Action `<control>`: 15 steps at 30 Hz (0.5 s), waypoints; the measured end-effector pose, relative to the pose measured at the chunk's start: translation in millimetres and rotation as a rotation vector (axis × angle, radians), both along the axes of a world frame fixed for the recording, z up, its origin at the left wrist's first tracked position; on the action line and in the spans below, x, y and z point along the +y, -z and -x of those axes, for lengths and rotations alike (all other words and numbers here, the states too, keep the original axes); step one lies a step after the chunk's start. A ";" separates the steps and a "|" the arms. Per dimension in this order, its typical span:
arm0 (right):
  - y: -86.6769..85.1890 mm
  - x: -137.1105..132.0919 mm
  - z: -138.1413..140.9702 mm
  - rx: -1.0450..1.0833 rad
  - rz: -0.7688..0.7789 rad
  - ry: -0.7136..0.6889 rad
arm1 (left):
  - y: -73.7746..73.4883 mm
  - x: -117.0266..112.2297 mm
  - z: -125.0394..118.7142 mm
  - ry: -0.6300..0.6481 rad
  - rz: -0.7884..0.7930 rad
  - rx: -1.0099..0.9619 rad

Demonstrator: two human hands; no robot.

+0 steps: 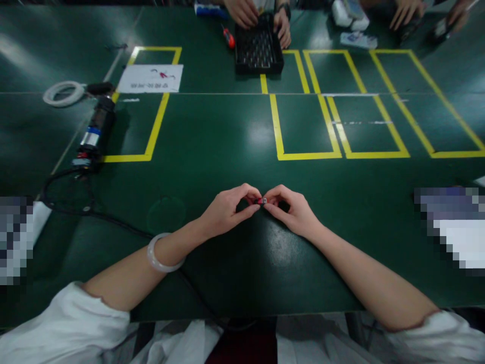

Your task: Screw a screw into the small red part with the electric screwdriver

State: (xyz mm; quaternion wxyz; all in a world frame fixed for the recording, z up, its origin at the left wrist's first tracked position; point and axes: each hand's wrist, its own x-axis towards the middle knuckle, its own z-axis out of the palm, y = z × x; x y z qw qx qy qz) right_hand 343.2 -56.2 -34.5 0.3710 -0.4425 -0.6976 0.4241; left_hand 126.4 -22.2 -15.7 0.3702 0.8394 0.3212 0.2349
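My left hand (231,208) and my right hand (291,210) meet at the middle of the dark green table (212,151). Both pinch a tiny red and silver part (261,200) between thumb and fingertips. The part is too small to name. My left wrist wears a pale bangle (161,254). Both forearms rest on the table, and white sleeves cover my upper arms.
A black electric screwdriver (94,134) with a cable (113,222) lies at the left, near a white tape roll (62,93) and a paper label (150,78). Yellow tape rectangles (305,126) mark the table. Across it, another person's hands (261,17) work at a black tray (258,50) beside a red-handled tool (228,37).
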 end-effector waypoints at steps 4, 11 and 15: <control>1.3 -1.0 0.1 0.067 0.050 -0.004 | 3.5 -1.2 -0.2 0.003 -0.040 -0.020; 1.1 -0.9 0.5 0.062 0.019 -0.028 | 2.8 -1.9 -0.4 0.004 -0.085 -0.011; 1.3 -0.7 1.3 0.064 -0.001 -0.042 | 1.9 -1.9 -0.8 -0.004 -0.079 0.002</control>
